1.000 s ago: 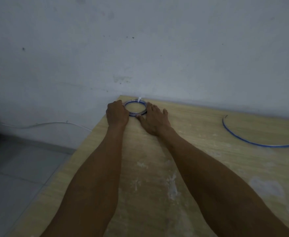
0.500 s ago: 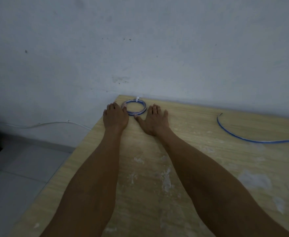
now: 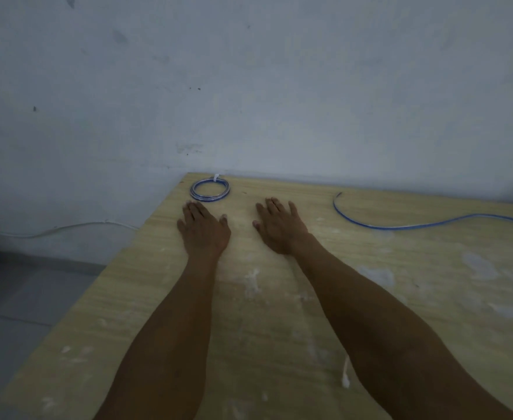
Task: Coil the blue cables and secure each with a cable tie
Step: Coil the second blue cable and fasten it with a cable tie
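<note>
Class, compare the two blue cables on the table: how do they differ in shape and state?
The coiled cable is wound into a small ring; the loose cable lies in one long curve. The coiled cable carries a white tie; the loose cable shows none. Both are blue, lying on the table.

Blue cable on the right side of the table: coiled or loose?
Loose. The blue cable lies spread in one long curve across the table, with no loops or tie on the visible part; it runs off the right edge.

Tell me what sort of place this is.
Probably a bare workroom: a smeared wooden table against a plain, marked wall, with a grey floor beside it. A coiled cable and a loose cable lie on the table.
</note>
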`<state>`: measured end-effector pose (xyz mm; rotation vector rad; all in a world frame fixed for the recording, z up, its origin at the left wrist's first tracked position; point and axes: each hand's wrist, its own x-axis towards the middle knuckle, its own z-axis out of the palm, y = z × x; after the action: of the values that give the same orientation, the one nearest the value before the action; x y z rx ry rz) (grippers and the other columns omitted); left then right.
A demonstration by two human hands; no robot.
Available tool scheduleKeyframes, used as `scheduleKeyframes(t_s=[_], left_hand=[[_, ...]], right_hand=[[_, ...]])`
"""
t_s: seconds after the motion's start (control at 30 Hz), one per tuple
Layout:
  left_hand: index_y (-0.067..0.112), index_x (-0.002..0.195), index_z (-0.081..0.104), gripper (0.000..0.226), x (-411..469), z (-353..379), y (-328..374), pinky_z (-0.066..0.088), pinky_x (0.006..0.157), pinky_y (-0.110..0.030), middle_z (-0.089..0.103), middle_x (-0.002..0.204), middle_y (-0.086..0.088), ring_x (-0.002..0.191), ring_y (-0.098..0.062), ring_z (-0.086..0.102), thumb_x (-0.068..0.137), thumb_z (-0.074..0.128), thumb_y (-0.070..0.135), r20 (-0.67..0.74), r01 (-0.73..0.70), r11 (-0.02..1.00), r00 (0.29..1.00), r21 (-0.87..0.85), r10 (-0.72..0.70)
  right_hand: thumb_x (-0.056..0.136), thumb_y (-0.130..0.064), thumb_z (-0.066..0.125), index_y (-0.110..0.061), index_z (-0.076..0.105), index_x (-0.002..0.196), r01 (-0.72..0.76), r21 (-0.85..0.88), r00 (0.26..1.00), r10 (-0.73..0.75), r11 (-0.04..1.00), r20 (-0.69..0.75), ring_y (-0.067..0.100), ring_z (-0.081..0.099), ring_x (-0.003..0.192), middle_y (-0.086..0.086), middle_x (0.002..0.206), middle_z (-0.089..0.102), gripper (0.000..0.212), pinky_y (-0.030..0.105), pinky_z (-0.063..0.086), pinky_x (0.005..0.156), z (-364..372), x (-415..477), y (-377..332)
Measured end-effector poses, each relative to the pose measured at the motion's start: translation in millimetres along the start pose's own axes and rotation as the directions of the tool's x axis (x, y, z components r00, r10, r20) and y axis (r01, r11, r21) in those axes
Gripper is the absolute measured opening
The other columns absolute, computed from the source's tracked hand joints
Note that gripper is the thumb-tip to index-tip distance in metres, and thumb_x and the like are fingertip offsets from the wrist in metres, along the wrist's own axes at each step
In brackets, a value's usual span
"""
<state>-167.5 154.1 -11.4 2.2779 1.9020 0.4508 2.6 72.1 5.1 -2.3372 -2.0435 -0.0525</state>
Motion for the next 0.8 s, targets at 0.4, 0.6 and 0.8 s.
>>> scheduleKeyframes(t_s=[0.4,0.6,0.8], left_hand=[[0.040,0.159,0.000,0.065,-108.2,41.0,191.8,0.007,0.121,-0.058,-0.008,0.170,-0.003,0.156,-0.024,-0.007,0.102,0.022,0.061,0.165,-0.550,0.825,0.808,-0.129,0.565],[0.034,0.145,0.052,0.042,-121.7,55.2,265.6,0.023,0.116,-0.045,0.037,0.160,-0.006,0.154,-0.022,0.019,0.104,0.046,0.043,0.127,-0.758,0.591,0.581,-0.276,0.804],[0.010,0.096,0.082,0.013,-97.5,58.4,250.8,0.023,0.114,-0.011,0.078,0.095,-0.010,0.100,-0.024,0.069,0.087,0.073,0.009,-0.099,-0.605,0.544,0.716,-0.581,0.691]], right_hand=[[0.105,-0.025,0.029,-0.018,0.014,0.161,-0.393,-0.076,0.920,0.389,0.917,-0.054,0.023,0.012,0.156,0.004,0.168,0.017,0.058,0.059,0.007,0.122,-11.5,-190.0,218.6],[0.107,-0.029,0.033,-0.026,0.041,0.150,-0.394,-0.013,0.912,0.389,0.919,-0.132,0.023,0.031,0.148,-0.003,0.155,0.043,0.045,0.055,0.015,0.121,-12.8,-242.4,276.1],[0.104,-0.043,0.034,-0.031,0.048,0.143,-0.441,0.020,0.884,0.438,0.898,-0.165,0.024,0.033,0.144,-0.003,0.147,0.048,0.044,0.060,0.010,0.119,-14.6,-252.7,294.0]])
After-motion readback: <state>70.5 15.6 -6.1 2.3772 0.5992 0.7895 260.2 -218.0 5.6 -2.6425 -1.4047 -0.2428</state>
